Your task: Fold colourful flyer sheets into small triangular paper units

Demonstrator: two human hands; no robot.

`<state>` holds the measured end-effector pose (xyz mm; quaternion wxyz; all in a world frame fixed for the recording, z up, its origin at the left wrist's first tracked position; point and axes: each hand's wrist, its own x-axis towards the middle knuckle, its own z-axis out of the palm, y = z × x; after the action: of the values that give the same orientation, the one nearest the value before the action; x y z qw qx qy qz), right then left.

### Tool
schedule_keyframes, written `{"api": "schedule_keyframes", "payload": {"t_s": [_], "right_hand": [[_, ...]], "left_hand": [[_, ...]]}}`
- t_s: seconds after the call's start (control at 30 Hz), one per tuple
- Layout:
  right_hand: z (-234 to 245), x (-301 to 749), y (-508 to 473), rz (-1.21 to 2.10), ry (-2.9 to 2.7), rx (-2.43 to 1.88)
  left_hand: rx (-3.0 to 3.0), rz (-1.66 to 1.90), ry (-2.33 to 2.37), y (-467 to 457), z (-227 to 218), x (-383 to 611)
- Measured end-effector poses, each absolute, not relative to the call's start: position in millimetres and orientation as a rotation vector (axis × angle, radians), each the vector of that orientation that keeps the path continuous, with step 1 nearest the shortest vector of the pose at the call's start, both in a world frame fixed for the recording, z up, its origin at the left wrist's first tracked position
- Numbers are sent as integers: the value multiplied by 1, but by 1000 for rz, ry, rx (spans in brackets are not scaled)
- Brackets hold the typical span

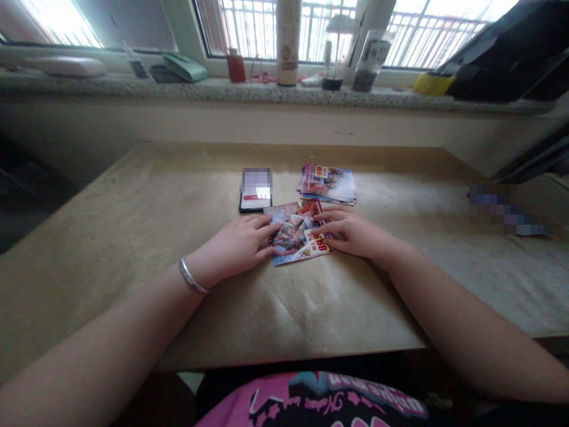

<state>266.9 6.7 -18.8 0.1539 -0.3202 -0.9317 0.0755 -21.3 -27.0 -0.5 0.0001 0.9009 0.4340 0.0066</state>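
A colourful printed leaflet with large red numerals on yellow lies flat on the tan table, in front of my body. My left hand rests at its left edge with the fingers stretched out over the paper. On the opposite edge lies my right hand, its fingers spread and touching the printed side. Just beyond, a stack of similar leaflets sits slightly fanned. A phone with its screen lit lies behind my left hand, close to the leaflet's far left corner.
The table reaches to the wall below a stone windowsill. On the sill stand a red bottle, a tall container, clear containers and a yellow object. A blurred flat item lies at the table's right.
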Motion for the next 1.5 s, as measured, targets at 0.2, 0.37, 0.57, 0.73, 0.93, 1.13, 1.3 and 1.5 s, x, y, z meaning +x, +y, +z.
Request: {"api": "schedule_keyframes", "payload": {"t_s": [0.2,0.37,0.57,0.73,0.93,1.13,1.3,1.5], "right_hand": [[-12,265,-2,391,-2679,-918],[-8,267,-3,399,-2707,-885],[0,269,-3,288,-2759,-856],[4,272,-4,178,-2771,-904],[2,276,-1,108,-2807,-942],[3,274,-3,103,-2785,-938],[3,267,-6,113,-2756,-955],[-3,261,-7,26,-2761,-870]], "left_hand": [[2835,-47,1307,-27,4,-26],[2893,112,1465,-30,-4,-18],[2973,226,1325,-25,-19,-10],[2993,230,1294,-24,-21,15],[2892,109,1234,-20,-25,25],[2862,85,982,-19,-12,3],[2828,95,918,-19,-7,-6],[2854,152,934,-18,-11,-3]]}}
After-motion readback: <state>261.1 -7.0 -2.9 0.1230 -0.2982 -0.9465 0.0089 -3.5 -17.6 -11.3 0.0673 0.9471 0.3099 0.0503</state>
